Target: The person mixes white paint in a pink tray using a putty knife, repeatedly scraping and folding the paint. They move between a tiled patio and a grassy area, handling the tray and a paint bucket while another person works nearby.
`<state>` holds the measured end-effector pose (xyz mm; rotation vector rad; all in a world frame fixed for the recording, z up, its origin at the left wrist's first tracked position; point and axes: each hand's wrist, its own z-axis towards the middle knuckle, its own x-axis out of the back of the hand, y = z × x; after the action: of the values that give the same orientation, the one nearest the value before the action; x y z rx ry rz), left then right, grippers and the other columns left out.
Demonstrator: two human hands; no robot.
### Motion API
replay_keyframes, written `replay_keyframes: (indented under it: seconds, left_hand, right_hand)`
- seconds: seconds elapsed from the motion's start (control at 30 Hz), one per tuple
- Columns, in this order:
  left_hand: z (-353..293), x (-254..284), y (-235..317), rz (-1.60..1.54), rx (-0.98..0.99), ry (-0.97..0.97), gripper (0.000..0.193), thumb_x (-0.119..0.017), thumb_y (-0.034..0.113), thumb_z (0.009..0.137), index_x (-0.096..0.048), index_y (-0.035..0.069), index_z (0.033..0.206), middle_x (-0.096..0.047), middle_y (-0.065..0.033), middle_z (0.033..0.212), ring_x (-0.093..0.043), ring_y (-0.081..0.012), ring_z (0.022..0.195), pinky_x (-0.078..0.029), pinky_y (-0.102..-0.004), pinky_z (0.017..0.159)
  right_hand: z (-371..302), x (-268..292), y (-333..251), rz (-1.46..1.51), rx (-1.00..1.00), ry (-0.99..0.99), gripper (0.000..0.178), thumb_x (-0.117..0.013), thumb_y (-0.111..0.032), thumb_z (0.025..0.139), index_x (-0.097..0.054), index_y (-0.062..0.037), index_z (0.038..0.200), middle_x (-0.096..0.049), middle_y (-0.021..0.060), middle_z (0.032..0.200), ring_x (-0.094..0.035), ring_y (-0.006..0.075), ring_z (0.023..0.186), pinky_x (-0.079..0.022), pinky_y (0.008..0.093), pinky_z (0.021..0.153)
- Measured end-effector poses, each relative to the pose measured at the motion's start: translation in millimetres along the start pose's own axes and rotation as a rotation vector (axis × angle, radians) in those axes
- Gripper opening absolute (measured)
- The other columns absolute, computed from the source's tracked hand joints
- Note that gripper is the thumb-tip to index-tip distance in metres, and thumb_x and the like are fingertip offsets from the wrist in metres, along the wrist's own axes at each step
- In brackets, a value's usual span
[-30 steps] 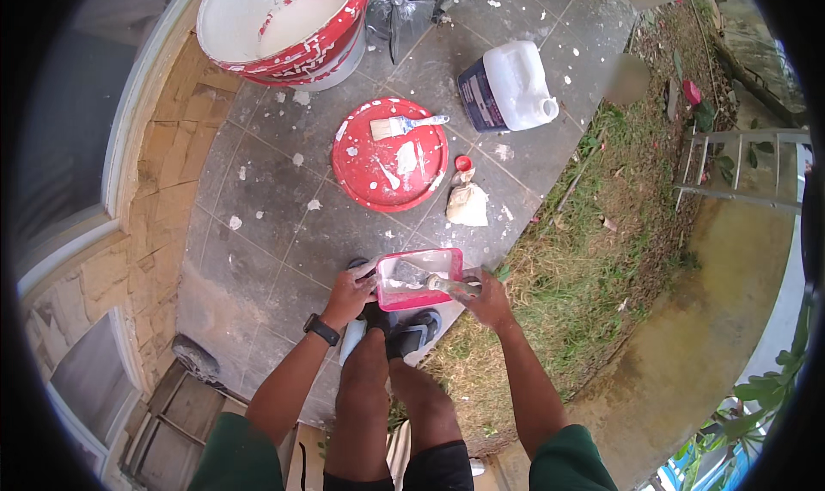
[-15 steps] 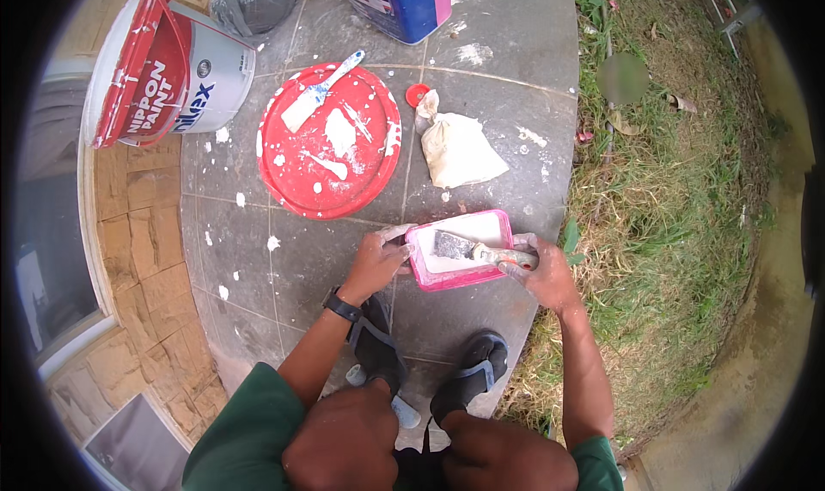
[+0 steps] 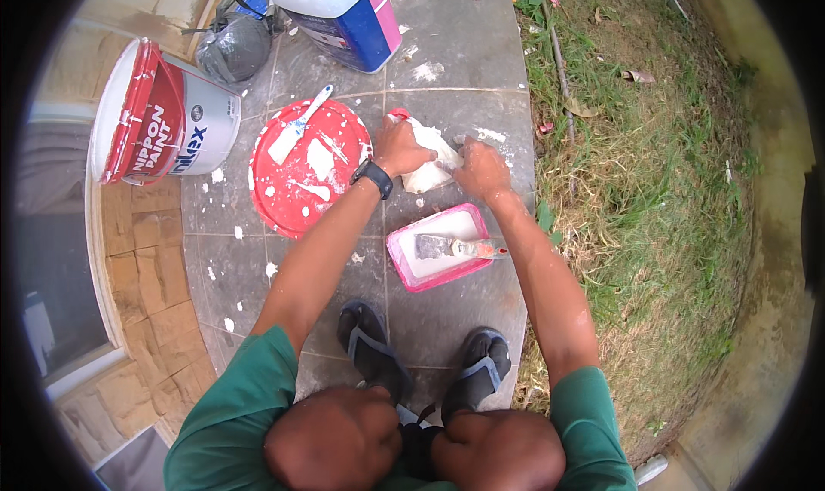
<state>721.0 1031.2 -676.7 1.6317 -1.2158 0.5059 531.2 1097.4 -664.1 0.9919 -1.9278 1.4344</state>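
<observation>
Both hands (image 3: pixel 443 157) left pink tray (image 3: pixel 440 248) on tiles (image 3: pixel 464 52).

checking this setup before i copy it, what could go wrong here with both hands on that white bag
1. Both hands, left hand and right hand, grip the white bag; if it is open, powder or paste could spill onto the already spattered tiles.
2. The pink tray, with a scraper lying in it, sits just ahead of the sandals; a shifted foot might tip it.
3. The red lid beside the left forearm carries wet-looking white smears and could mark the arm.
</observation>
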Motion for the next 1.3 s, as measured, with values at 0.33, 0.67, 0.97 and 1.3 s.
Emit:
replay_keyframes:
  seconds: [0.33,0.67,0.97,1.3]
  left_hand:
    - [-27,-14,-46,-0.499,-0.027,0.164,0.053,-0.092,0.017,0.064,-0.068,-0.007,0.104,-0.07,-0.0241,0.102,-0.071,-0.0359,0.097,-0.057,-0.0418,0.084]
    - [-97,56,8,-0.913,-0.242,-0.068,0.046,-0.081,-0.002,0.075,-0.067,-0.006,0.119,-0.074,-0.0106,0.107,-0.071,-0.015,0.096,-0.058,-0.0317,0.082]
    - [-145,55,20,-0.928,-0.287,-0.318,0.071,-0.085,0.0,0.076,-0.052,0.003,0.138,-0.06,-0.0053,0.129,-0.056,-0.0136,0.123,-0.048,-0.0314,0.104]
    - [-156,31,19,-0.862,-0.401,-0.36,0.082,-0.089,0.008,0.071,-0.053,0.003,0.145,-0.062,-0.0054,0.135,-0.057,-0.0159,0.125,-0.047,-0.0346,0.11]
  right_hand:
    - [8,-22,0,0.135,0.144,-0.095,0.039,-0.067,-0.031,0.096,-0.071,0.0051,0.111,-0.073,0.0246,0.102,-0.073,0.0379,0.099,-0.058,0.0454,0.085]
    - [-47,33,-24,1.091,-0.04,-0.283,0.062,-0.049,-0.019,0.111,-0.023,0.0117,0.158,-0.046,0.0206,0.149,-0.057,0.0263,0.129,-0.065,0.0384,0.092]
    - [-98,49,-6,0.8,0.024,-0.308,0.046,-0.06,-0.003,0.099,-0.048,-0.0024,0.144,-0.062,0.017,0.131,-0.067,0.0194,0.109,-0.057,0.0347,0.092]
    - [-100,19,22,0.909,0.075,-0.327,0.028,-0.058,0.002,0.095,-0.062,0.0048,0.123,-0.072,0.0102,0.1,-0.071,0.015,0.086,-0.06,0.0307,0.069]
